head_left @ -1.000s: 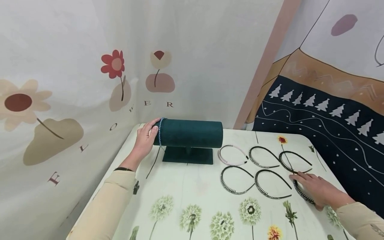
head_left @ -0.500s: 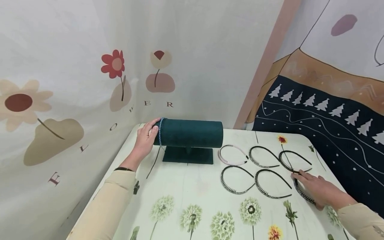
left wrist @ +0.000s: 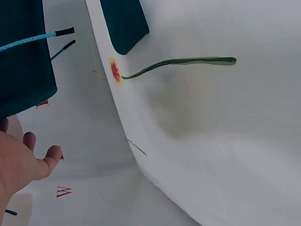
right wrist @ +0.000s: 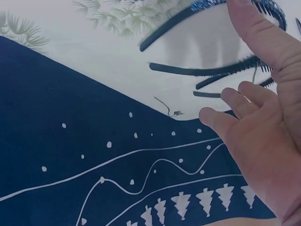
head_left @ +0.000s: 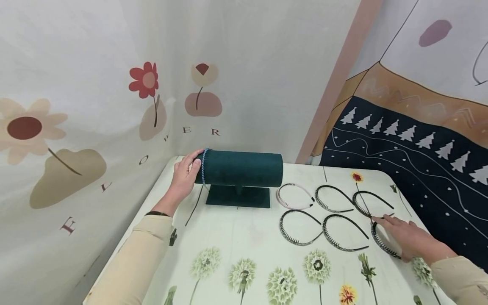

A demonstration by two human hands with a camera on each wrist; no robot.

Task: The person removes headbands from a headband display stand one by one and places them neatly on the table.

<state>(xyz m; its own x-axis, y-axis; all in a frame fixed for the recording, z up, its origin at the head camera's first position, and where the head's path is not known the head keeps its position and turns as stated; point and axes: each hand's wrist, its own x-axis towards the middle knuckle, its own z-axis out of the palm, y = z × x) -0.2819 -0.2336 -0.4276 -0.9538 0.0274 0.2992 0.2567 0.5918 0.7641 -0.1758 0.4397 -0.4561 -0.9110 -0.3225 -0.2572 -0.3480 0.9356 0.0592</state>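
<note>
A dark green velvet roll stand [head_left: 244, 169] stands at the back of the table. Around its left end sits a blue headband [head_left: 203, 167], whose black tips show in the left wrist view. My left hand [head_left: 184, 176] rests against that end, fingers along the top and thumb in front. At the right, my right hand [head_left: 413, 239] spans a dark toothed headband [head_left: 383, 243] lying on the table. Its thumb is by the toothed band and its fingers are loosely bent near the other arm; contact is unclear. In the right wrist view this headband [right wrist: 174, 28] shows blue glitter.
A pale pink headband [head_left: 280, 199] and several black headbands [head_left: 333, 239] lie in two rows between the stand and my right hand. The flower-print tablecloth [head_left: 236, 237] covers the table. Curtains hang behind and to the right, the right one dark blue [head_left: 404, 169].
My right hand has shifted slightly right over the nearest headband, showing a little more of it. The left hand and the stand have stayed in place.
</note>
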